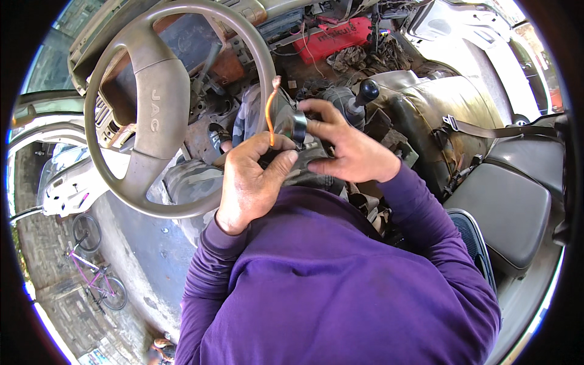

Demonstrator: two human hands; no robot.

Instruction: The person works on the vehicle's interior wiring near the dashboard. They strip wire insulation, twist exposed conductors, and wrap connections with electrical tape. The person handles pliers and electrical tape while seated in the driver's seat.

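My left hand [252,179] is closed in a pinch, thumb against forefinger. From it a short orange wire [270,118] stands up, with a paler, frayed-looking end at the top. Close on the right is a dark, shiny round roll [299,126], which looks like a roll of tape. The fingers of my right hand [350,145] curl around the roll's right side, thumb below. Both hands are above my lap, over camouflage trousers [194,182]. What lies between the two hands is partly hidden by the fingers.
A large steering wheel [161,109] stands just left of my hands. To the right rise a gear lever with a black knob [367,91] and worn seats [502,207]. A red case [334,39] and loose wiring lie ahead. Outside the open left side stands a pink bicycle [91,271].
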